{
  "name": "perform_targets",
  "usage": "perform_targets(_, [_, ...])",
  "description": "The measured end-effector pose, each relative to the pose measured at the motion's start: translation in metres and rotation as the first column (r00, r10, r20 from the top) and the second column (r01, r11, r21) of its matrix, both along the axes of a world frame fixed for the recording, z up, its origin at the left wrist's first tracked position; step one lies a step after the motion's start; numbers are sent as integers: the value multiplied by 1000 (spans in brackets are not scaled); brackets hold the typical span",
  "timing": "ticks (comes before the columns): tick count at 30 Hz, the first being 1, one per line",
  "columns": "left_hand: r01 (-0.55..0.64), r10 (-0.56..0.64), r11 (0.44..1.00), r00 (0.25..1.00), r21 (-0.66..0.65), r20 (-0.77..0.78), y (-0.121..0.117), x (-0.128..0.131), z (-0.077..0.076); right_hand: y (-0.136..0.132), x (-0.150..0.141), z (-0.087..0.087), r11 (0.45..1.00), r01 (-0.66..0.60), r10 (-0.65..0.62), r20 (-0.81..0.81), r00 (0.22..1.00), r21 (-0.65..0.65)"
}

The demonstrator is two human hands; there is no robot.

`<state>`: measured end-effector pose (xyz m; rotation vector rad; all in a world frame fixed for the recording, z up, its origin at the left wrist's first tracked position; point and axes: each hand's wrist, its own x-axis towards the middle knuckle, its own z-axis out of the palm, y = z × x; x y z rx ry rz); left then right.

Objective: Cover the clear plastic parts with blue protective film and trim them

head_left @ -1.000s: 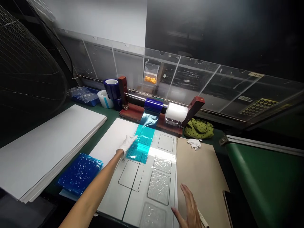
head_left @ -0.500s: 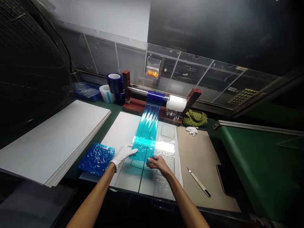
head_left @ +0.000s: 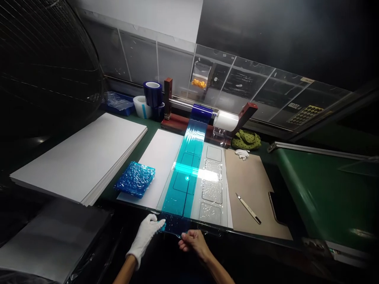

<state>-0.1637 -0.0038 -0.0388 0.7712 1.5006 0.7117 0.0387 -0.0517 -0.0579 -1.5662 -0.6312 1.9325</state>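
A strip of blue protective film (head_left: 185, 173) runs from a dark blue roll (head_left: 202, 113) on a rod down over a glass sheet (head_left: 211, 212) with printed rectangles. Its free end hangs past the table's front edge. My left hand (head_left: 145, 233), in a white glove, pinches the left corner of that end. At the right corner, my bare right hand (head_left: 194, 243) closes thumb and fingers on the film. Clear film with bubbles covers several rectangles on the glass's right side. Left of the glass lies a crinkled blue film stack (head_left: 135, 178).
A wooden roll stand (head_left: 181, 124) also carries a white roll (head_left: 226, 120). A craft knife (head_left: 248, 209) and a phone (head_left: 280, 208) lie on brown board (head_left: 251, 169) at right. White sheets (head_left: 83, 154) are stacked at left. Spare rolls (head_left: 152, 94) stand behind.
Both hands have drawn the blue film toward me, from above the glass to beyond the table's front edge. The strip is longer and covers more glass. The view has shifted slightly.
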Motion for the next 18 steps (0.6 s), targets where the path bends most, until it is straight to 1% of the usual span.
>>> perform_targets(3, [-129,129,991,991,-23,-33,-10,7,-15,0,-6,-8,995,95,-95,22,995,-23])
perform_targets(5, [-202,201,979,979,-28,-41,-10,12,-25,5,-10,-12,989,143,-142,33,989,-28])
perform_targets(8, [-269,268,963,963,-34,-25,-3,16,-36,9,-16,-16,987,154,-153,28,988,-34])
perform_targets(10, [-282,283,957,959,-62,-4,-2,16,-37,4,-16,-16,988,147,-146,20,989,-55])
perform_targets(12, [-278,281,954,959,-110,17,-6,12,-33,-5,-7,-11,994,92,-90,24,996,-56])
perform_targets(13, [-275,280,952,960,-132,21,-11,10,-29,-10,1,-7,998,48,-46,42,998,-30])
perform_targets(14, [-270,276,951,961,-148,21,-17,7,-25,-13,14,-1,1000,-5,4,87,996,18])
perform_targets(15, [-276,282,948,959,-158,11,-24,5,-21,-14,30,6,994,-64,46,192,980,85])
perform_targets(16, [-293,294,943,956,-159,-24,-31,2,-18,-13,50,13,981,-117,58,345,937,154])
perform_targets(17, [-313,304,938,949,-149,-84,-36,0,-15,-8,73,21,966,-157,30,510,860,207])
perform_targets(18, [-328,305,937,936,-119,-174,-41,-2,-14,-2,99,28,950,-195,-29,691,722,243])
